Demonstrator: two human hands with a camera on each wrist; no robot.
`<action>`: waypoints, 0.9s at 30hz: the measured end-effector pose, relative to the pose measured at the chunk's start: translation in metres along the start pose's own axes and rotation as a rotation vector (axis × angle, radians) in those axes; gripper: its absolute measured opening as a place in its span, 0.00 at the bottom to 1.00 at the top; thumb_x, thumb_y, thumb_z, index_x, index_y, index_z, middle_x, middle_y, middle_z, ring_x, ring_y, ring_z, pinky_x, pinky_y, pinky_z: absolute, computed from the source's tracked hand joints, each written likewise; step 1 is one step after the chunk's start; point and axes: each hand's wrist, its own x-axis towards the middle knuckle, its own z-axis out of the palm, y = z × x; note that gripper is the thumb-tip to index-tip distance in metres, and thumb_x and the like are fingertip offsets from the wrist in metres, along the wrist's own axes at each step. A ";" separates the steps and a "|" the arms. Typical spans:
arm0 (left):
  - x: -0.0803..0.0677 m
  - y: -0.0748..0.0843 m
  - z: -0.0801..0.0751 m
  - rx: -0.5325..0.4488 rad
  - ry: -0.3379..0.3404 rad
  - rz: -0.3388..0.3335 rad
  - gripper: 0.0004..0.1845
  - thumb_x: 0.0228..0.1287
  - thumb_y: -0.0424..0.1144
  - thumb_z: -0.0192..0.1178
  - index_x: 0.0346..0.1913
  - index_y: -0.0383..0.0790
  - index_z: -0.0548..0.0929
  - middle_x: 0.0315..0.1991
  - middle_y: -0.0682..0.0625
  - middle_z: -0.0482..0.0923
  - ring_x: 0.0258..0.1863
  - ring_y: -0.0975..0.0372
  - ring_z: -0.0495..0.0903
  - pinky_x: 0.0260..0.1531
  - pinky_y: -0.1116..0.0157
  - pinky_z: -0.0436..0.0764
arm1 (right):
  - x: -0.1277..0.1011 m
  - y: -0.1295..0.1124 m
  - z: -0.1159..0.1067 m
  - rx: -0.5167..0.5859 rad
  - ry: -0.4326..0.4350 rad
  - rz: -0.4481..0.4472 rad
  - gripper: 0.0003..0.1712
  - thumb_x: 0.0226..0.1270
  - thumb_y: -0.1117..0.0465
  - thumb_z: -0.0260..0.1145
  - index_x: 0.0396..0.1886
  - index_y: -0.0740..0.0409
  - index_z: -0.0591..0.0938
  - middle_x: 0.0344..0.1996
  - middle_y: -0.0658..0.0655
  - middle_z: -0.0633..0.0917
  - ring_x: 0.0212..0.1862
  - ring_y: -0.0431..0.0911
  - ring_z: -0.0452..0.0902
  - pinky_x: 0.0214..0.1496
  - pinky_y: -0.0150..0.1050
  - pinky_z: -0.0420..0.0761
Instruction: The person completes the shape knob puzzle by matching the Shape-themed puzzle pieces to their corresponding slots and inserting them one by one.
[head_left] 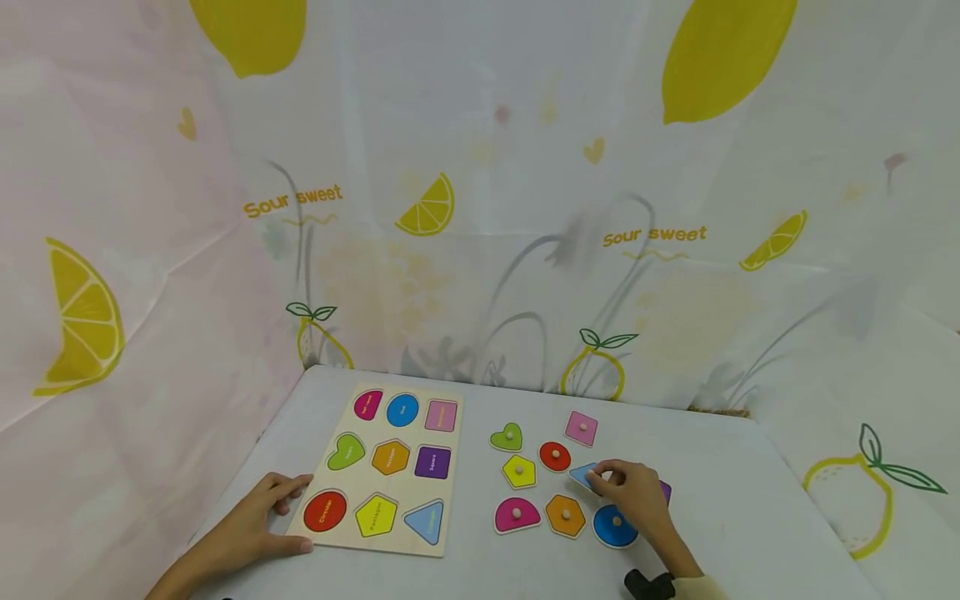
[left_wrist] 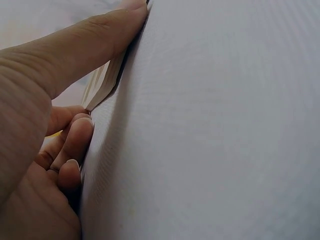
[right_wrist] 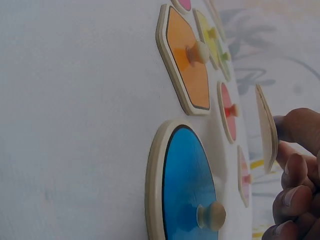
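The blue triangle piece (head_left: pixel 583 476) is tipped up off the table, pinched at its edge by the right hand (head_left: pixel 633 492); the right wrist view shows it as a thin wooden slab (right_wrist: pixel 266 125) standing on edge against the curled fingers (right_wrist: pixel 295 182). It sits among the loose pieces, right of the puzzle board.

Nearest on the pale grey table (head_left: pixel 750 517) lies the blue circle piece (head_left: pixel 613 527), just under the right wrist, with the orange hexagon piece (head_left: pixel 565 515) and the pink half-round piece (head_left: pixel 516 514) beside it. Across the table, the left hand (head_left: pixel 258 525) grips the near left corner of the puzzle board (head_left: pixel 390 467), thumb along the near edge and fingers curled against the side.

A little further back are the yellow pentagon piece (head_left: pixel 519 471) and the red circle piece (head_left: pixel 555 456), then the green heart piece (head_left: pixel 507 436) and the pink square piece (head_left: pixel 581 427). A purple piece (head_left: pixel 665 492) peeks out behind the right hand, mostly hidden.

The board's recesses carry printed words, too small to read. Behind it all hangs a lemon-printed curtain (head_left: pixel 525 208), wrapping three sides, with "Sour sweet" written twice.
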 end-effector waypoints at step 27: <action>-0.001 -0.003 0.001 0.027 -0.002 0.035 0.57 0.38 0.56 0.85 0.73 0.36 0.73 0.44 0.49 0.66 0.44 0.59 0.66 0.40 0.67 0.69 | -0.014 -0.031 0.030 0.074 -0.013 -0.055 0.07 0.61 0.56 0.79 0.31 0.51 0.88 0.15 0.45 0.72 0.19 0.39 0.66 0.21 0.30 0.66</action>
